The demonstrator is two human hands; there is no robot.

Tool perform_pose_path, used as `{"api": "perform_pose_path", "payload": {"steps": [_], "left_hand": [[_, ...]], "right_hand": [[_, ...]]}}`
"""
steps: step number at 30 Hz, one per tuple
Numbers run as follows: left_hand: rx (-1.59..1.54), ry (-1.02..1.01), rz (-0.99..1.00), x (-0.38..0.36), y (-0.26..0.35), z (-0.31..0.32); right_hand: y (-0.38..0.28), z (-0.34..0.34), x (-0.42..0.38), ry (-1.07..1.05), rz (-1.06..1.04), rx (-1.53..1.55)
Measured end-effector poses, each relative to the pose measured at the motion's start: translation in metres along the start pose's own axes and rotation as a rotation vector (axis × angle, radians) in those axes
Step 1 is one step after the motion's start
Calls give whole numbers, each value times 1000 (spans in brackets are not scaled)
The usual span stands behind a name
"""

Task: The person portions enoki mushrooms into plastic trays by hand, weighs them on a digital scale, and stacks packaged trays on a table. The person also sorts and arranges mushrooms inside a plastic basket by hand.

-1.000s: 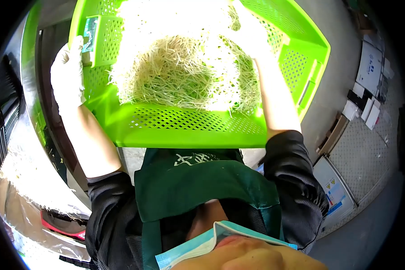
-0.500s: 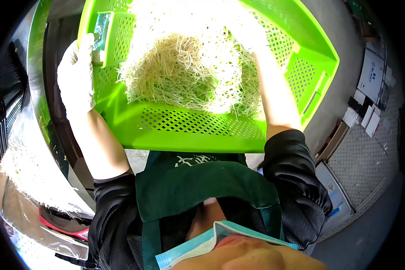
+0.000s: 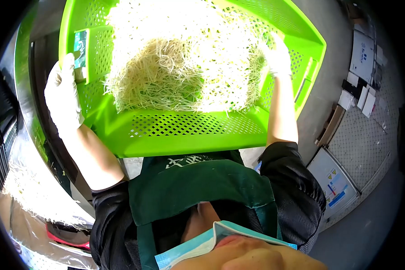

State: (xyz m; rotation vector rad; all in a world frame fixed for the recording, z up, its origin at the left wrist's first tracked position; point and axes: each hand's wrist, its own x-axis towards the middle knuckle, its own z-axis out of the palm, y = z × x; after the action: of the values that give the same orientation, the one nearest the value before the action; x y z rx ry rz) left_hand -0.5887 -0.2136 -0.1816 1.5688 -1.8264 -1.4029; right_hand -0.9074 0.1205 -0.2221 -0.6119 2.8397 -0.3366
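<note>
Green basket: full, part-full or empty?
Part-full. Pale sprouts lie heaped across the middle of the green basket, while its perforated near side shows bare. Cannot tell how deep the far part is; glare washes it out.

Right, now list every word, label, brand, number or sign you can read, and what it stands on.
No word or number is legible.
Green apron: white characters, creased and blurred.
Teal card on the green basket: pale marks, too blurred.
White box at the right: blue print, too small.
Light panel below it: yellow triangle signs, like warnings; their symbols and the print are too small.
</note>
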Motion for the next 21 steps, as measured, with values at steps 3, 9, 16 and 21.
{"api": "perform_pose_path", "payload": {"steps": [3, 9, 16, 21], "left_hand": [[-24, -8, 3, 2, -3, 0], [-73, -17, -24, 4, -6, 0], [-30, -8, 12, 4, -7, 0], [139, -22, 25, -1, 5, -1]], "right_hand": [[-77, 34, -34, -11, -429, -136], [-182, 90, -70, -219, -919, -327], [-74, 65, -83, -199, -723, 63], [-82, 72, -77, -31, -489, 214]]}}
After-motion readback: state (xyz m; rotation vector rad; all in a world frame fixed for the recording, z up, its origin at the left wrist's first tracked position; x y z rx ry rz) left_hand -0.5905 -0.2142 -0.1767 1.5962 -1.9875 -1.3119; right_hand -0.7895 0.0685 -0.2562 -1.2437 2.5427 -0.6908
